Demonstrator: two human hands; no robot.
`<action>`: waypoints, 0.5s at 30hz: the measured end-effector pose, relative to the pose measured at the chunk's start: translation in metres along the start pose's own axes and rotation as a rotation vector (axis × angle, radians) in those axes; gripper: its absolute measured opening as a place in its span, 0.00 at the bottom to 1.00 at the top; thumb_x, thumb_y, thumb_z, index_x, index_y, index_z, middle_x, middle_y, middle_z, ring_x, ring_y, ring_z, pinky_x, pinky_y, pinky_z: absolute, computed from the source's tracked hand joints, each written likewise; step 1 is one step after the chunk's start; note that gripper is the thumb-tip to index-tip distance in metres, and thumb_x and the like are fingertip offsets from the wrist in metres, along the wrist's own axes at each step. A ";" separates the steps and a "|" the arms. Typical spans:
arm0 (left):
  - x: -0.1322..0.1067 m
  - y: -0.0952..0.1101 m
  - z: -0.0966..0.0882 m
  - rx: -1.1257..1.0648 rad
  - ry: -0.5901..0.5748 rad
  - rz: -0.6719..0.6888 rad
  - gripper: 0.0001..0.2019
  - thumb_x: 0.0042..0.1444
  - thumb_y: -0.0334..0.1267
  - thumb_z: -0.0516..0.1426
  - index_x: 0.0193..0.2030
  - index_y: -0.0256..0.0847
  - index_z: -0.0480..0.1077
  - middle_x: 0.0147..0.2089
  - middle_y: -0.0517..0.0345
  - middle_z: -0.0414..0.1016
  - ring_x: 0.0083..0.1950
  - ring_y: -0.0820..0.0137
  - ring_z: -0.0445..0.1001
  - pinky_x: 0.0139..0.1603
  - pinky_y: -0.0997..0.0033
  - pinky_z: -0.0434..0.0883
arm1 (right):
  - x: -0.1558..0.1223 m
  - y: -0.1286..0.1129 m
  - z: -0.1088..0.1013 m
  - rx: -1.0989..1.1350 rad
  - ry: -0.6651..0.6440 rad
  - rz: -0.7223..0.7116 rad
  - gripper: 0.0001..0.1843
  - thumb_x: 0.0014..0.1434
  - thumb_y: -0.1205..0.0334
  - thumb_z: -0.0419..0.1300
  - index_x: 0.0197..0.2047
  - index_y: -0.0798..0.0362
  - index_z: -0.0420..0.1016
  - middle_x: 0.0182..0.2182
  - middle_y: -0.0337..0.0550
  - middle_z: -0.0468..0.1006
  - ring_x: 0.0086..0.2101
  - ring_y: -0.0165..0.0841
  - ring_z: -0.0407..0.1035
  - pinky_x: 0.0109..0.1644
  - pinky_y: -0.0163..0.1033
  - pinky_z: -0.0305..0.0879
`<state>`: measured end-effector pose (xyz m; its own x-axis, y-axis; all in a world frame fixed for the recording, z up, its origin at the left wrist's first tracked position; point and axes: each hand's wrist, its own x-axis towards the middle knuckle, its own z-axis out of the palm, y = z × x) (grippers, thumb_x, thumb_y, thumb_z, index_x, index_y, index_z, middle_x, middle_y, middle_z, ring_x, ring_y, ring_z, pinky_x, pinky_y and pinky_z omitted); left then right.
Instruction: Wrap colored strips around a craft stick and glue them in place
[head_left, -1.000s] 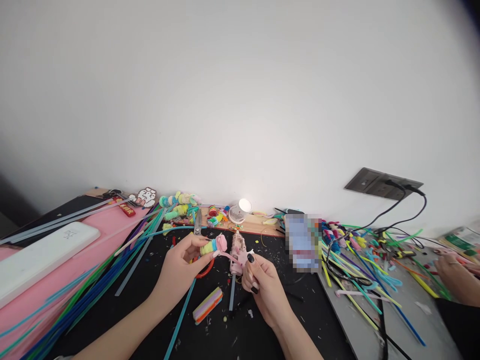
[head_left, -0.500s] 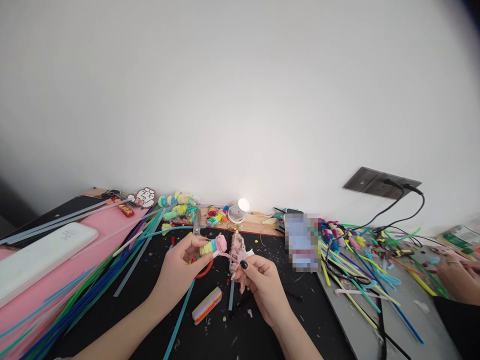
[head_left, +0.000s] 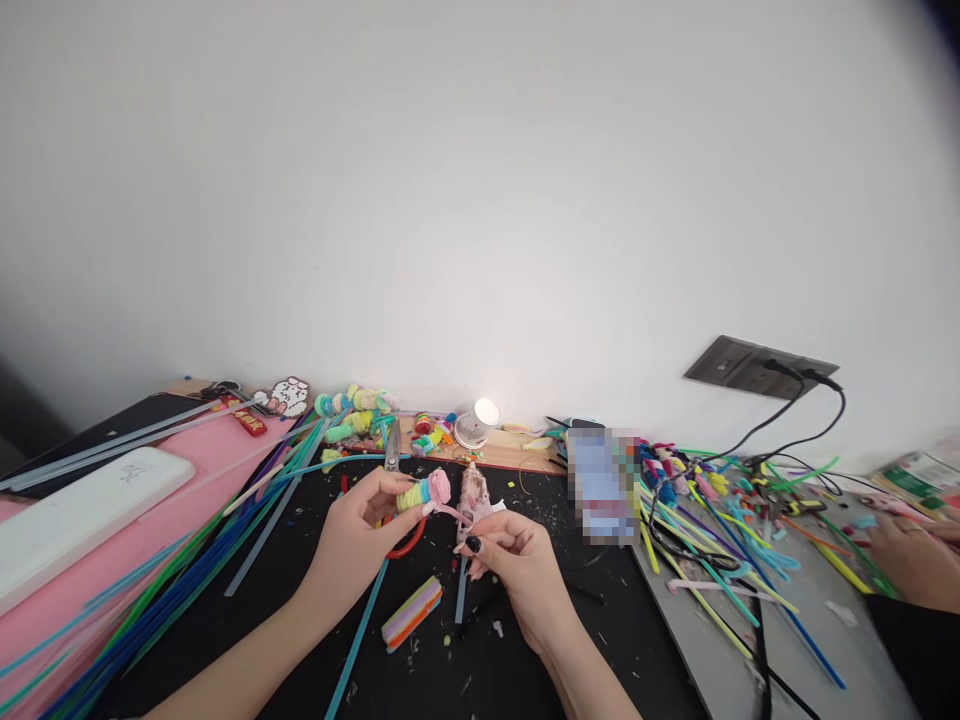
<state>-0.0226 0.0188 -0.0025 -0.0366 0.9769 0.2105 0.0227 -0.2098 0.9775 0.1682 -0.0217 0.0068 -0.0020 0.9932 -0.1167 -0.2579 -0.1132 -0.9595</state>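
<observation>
My left hand pinches a small roll of coiled pipe cleaners, banded yellow and blue with a pink end. From that pink end a loose pink pipe cleaner tail runs to my right hand, whose thumb and fingers are closed on it. Behind my right hand lies a hot glue gun, partly hidden by the fingers. Red-handled scissors lie behind my left hand, blades pointing to the wall. On the black mat below rests a striped bundle of short pipe cleaners.
Long pipe cleaners and a white box-shaped device lie at left. A white cup stands by the wall. A blurred phone leans at right. Beyond it are more pipe cleaners, black cables and another person's hand.
My right hand has shifted slightly left, closer to the pink end of the roll. My left hand keeps its hold. The other person's hand has moved a little.
</observation>
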 end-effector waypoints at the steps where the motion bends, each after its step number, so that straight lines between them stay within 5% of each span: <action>1: 0.000 0.000 0.000 0.003 0.002 0.000 0.10 0.44 0.41 0.66 0.29 0.41 0.71 0.37 0.54 0.77 0.38 0.63 0.77 0.39 0.67 0.75 | 0.000 0.000 0.000 -0.001 -0.001 0.001 0.12 0.43 0.57 0.75 0.28 0.54 0.80 0.24 0.44 0.83 0.20 0.28 0.69 0.27 0.33 0.65; 9: -0.001 -0.001 0.000 0.042 -0.022 -0.012 0.11 0.46 0.41 0.65 0.30 0.40 0.69 0.39 0.53 0.76 0.38 0.64 0.76 0.38 0.67 0.73 | 0.001 0.002 -0.001 0.004 -0.032 -0.005 0.17 0.43 0.59 0.74 0.38 0.54 0.81 0.23 0.42 0.83 0.19 0.28 0.69 0.28 0.33 0.66; 15: -0.001 0.004 0.000 0.012 -0.012 -0.022 0.11 0.45 0.41 0.66 0.29 0.40 0.69 0.38 0.52 0.76 0.37 0.64 0.77 0.39 0.66 0.74 | 0.000 0.002 -0.001 -0.002 -0.006 -0.014 0.11 0.46 0.57 0.73 0.28 0.55 0.79 0.25 0.44 0.83 0.20 0.28 0.68 0.27 0.33 0.64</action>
<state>-0.0223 0.0172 0.0014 -0.0250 0.9818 0.1884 0.0340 -0.1875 0.9817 0.1684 -0.0219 0.0046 -0.0040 0.9948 -0.1017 -0.2558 -0.0993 -0.9616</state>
